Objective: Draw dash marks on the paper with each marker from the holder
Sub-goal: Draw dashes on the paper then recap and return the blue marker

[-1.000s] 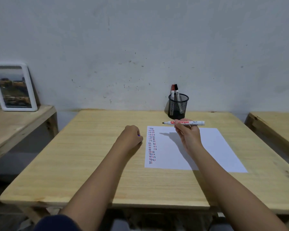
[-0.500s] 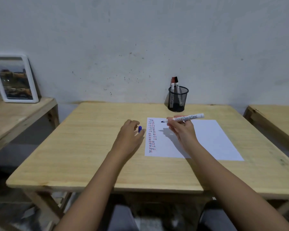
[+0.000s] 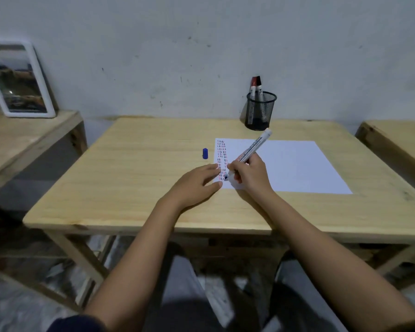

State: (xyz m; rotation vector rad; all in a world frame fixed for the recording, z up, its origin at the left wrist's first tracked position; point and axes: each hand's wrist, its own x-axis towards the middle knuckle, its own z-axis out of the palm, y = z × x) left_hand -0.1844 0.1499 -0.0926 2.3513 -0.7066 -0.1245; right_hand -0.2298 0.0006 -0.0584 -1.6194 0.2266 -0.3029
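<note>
Right hand (image 3: pixel 250 174) — closed in a writing grip on a white-barrelled marker (image 3: pixel 249 152), uncapped, tip now lowered to the near-left corner of the paper (image 3: pixel 292 164); a second ago it hung level above the sheet. Left hand (image 3: pixel 197 182) — empty, flattened, fingertips pinning the paper's left edge; it has let go of the blue cap (image 3: pixel 205 153), which now stands on the table (image 3: pixel 130 176) just left of the sheet. Dash columns (image 3: pixel 221 159) — red and dark, along that edge; another column seems about to begin. Mesh holder (image 3: pixel 260 111) — behind the paper, two markers inside
</note>
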